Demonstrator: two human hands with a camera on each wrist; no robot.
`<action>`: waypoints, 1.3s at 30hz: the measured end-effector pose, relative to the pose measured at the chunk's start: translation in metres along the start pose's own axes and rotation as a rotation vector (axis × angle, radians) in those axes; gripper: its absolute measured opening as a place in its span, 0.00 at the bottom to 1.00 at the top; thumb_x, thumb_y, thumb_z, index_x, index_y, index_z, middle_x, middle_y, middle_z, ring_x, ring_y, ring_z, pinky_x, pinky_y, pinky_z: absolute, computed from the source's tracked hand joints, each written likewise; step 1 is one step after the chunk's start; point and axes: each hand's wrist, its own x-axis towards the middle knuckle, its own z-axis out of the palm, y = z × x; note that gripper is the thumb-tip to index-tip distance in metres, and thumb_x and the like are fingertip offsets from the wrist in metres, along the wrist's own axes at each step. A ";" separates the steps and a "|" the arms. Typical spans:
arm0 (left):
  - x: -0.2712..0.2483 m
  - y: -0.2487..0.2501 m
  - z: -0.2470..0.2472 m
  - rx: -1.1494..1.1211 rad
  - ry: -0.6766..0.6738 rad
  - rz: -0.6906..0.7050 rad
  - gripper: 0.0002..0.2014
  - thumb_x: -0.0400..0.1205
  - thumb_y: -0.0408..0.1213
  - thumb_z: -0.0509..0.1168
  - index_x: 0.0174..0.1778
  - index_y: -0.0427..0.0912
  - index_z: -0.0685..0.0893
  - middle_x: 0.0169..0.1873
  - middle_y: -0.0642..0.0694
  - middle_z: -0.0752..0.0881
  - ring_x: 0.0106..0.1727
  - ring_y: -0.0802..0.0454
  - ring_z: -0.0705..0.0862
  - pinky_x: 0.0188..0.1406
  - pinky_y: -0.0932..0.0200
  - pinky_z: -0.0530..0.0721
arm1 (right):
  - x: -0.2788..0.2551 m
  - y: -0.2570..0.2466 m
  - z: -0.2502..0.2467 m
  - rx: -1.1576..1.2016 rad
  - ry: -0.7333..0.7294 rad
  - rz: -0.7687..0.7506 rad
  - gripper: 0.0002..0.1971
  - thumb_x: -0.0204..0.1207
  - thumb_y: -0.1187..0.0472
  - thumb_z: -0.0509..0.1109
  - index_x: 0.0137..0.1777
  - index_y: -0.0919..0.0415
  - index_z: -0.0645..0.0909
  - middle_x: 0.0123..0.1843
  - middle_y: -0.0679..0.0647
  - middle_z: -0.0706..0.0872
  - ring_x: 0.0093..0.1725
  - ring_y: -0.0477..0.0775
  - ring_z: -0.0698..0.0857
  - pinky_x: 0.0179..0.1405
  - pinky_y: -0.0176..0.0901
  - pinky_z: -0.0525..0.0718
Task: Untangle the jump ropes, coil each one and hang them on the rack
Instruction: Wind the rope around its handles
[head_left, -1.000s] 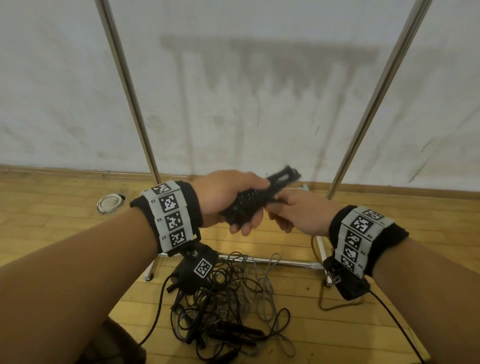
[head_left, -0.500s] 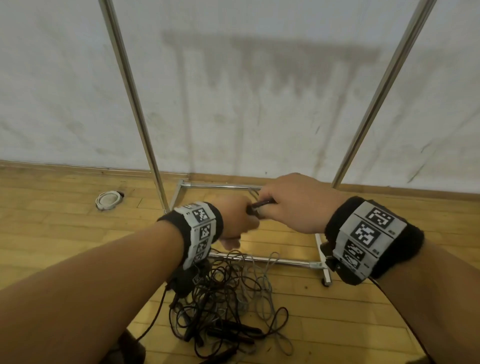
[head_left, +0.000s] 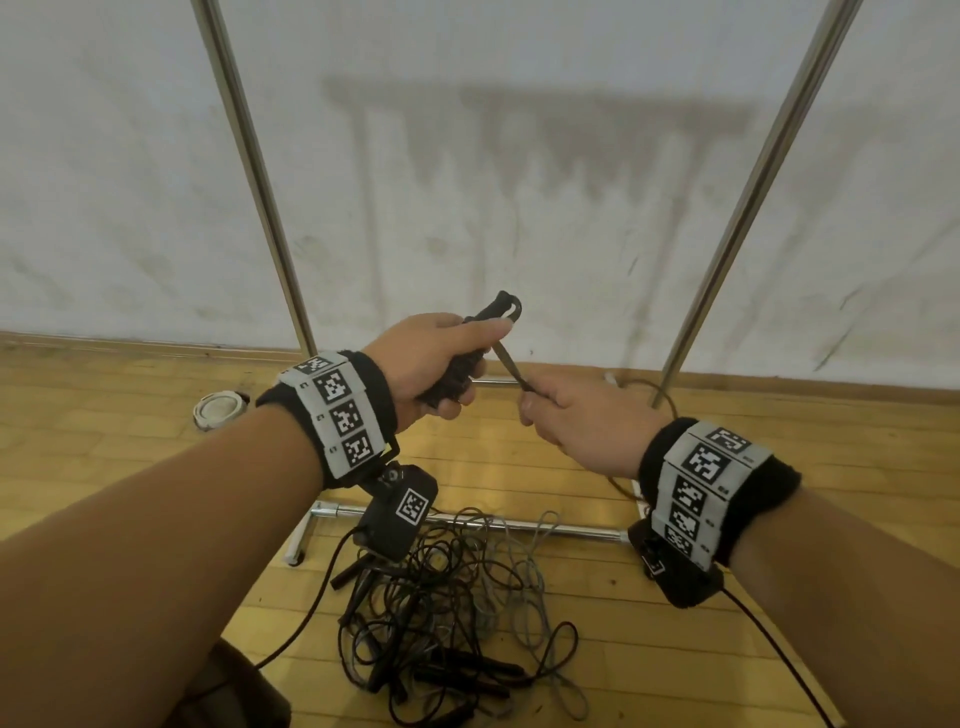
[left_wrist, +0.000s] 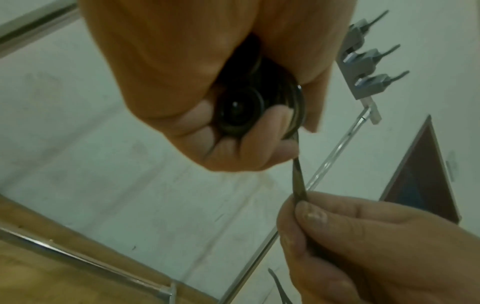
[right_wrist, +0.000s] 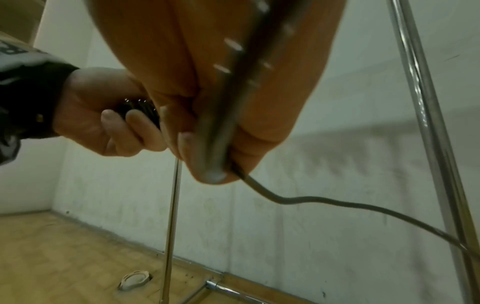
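Note:
My left hand (head_left: 447, 364) grips a black jump-rope handle bundle (head_left: 496, 312), tilted up to the right in front of the rack; from the left wrist its round butt end (left_wrist: 239, 111) shows inside the curled fingers. A thin dark cord (head_left: 506, 358) runs taut from the bundle down to my right hand (head_left: 537, 400), which pinches it between thumb and fingers (left_wrist: 309, 214). Past that pinch, the cord (right_wrist: 337, 203) trails off to the right. A tangled pile of black and grey ropes (head_left: 457, 613) with handles lies on the floor below my wrists.
The chrome rack has two slanted uprights (head_left: 260, 182) (head_left: 753, 182) and a base bar (head_left: 519, 526) on the wooden floor by a white wall. Grey hooks (left_wrist: 363, 67) show high on the rack. A small white ring-shaped object (head_left: 218, 410) lies at the left.
The hands were together on the handles. They have drawn apart: the left lifted the handle bundle, and the right pulled a length of cord out, down and to the right.

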 end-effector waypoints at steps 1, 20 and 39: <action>-0.001 0.000 0.002 0.000 0.019 0.023 0.21 0.76 0.51 0.81 0.51 0.40 0.84 0.33 0.43 0.86 0.26 0.47 0.81 0.15 0.60 0.75 | 0.000 0.000 0.003 0.000 -0.005 -0.004 0.14 0.92 0.51 0.56 0.51 0.54 0.80 0.34 0.45 0.79 0.33 0.47 0.77 0.36 0.45 0.77; -0.029 -0.004 0.025 0.353 -0.606 -0.101 0.18 0.87 0.52 0.67 0.50 0.39 0.88 0.41 0.34 0.93 0.30 0.44 0.91 0.21 0.59 0.85 | -0.005 0.010 0.011 -0.249 -0.122 -0.048 0.09 0.90 0.62 0.60 0.62 0.57 0.82 0.50 0.52 0.87 0.53 0.58 0.87 0.59 0.54 0.85; -0.001 -0.018 0.012 0.572 0.047 -0.110 0.06 0.92 0.42 0.65 0.58 0.44 0.82 0.42 0.40 0.90 0.32 0.48 0.90 0.29 0.54 0.90 | -0.006 -0.033 0.006 -0.857 0.193 -0.041 0.12 0.88 0.53 0.55 0.56 0.45 0.82 0.45 0.45 0.80 0.60 0.53 0.82 0.86 0.74 0.40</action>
